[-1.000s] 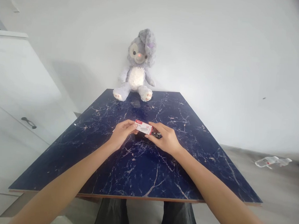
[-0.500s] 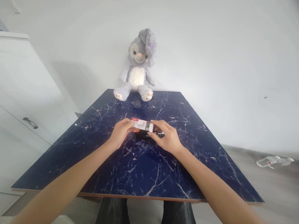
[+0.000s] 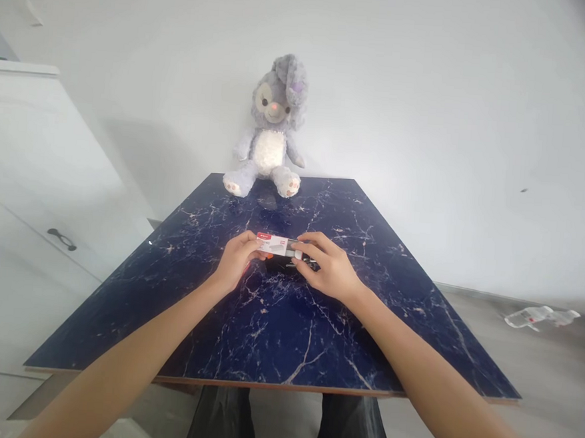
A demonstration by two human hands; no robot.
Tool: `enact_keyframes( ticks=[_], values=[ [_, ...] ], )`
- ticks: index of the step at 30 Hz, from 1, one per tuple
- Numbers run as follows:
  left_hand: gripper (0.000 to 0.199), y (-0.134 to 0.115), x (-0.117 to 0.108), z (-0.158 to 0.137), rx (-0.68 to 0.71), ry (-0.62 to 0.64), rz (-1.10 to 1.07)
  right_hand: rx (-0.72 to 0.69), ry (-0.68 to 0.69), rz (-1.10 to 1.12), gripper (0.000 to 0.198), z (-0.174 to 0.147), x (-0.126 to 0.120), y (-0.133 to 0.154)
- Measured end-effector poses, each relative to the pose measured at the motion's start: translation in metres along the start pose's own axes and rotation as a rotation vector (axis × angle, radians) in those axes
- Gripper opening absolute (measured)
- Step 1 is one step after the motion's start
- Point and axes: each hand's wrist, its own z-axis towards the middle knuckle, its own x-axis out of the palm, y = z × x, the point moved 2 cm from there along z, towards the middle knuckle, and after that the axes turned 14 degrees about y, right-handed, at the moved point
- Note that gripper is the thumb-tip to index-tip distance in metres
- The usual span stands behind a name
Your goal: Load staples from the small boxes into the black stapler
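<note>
My left hand (image 3: 237, 260) pinches the left end of a small red-and-white cardboard box (image 3: 271, 244), held just above the table. The box has a grey picture printed on its white face. At its right end, the fingertips and thumb of my right hand (image 3: 330, 267) close around the white end flap (image 3: 297, 254). Under and behind the box lies a black object (image 3: 277, 262) with an orange part (image 3: 268, 256) and a shiny metal piece near my right fingers. The hands and box hide most of it, so its kind is unclear.
The dark blue marbled table (image 3: 284, 338) fills the middle. A grey plush rabbit (image 3: 271, 134) sits at its far edge against the wall. A white cabinet (image 3: 34, 181) with a dark handle stands left. Clear plastic bottles (image 3: 541, 317) lie on the floor at right.
My right fingers have shifted slightly rightward at the box's end, and the white flap sits differently there. My left hand keeps its hold on the box. The view has moved very slightly.
</note>
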Motion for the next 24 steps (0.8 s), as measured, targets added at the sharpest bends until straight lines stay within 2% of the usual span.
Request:
enact_keyframes(
  ticks=[7,11,16,24],
  values=[
    [0.02,0.0019,-0.0042,0.001,0.004,-0.042,-0.009,0.005,-0.05,0.122,0.014,-0.0003,-0.0005,-0.0004],
    [0.02,0.0007,-0.0044,0.001,0.009,-0.074,-0.031,0.018,-0.079,0.119,0.007,-0.0001,-0.003,0.0017],
    [0.022,-0.0006,-0.0004,0.0,0.01,-0.046,0.012,0.039,-0.068,0.053,0.019,0.0005,-0.0025,0.0034],
    [0.025,0.0029,0.0034,-0.0032,-0.001,0.019,0.102,0.074,-0.031,-0.021,0.015,0.0007,0.0055,-0.0037]
  ],
)
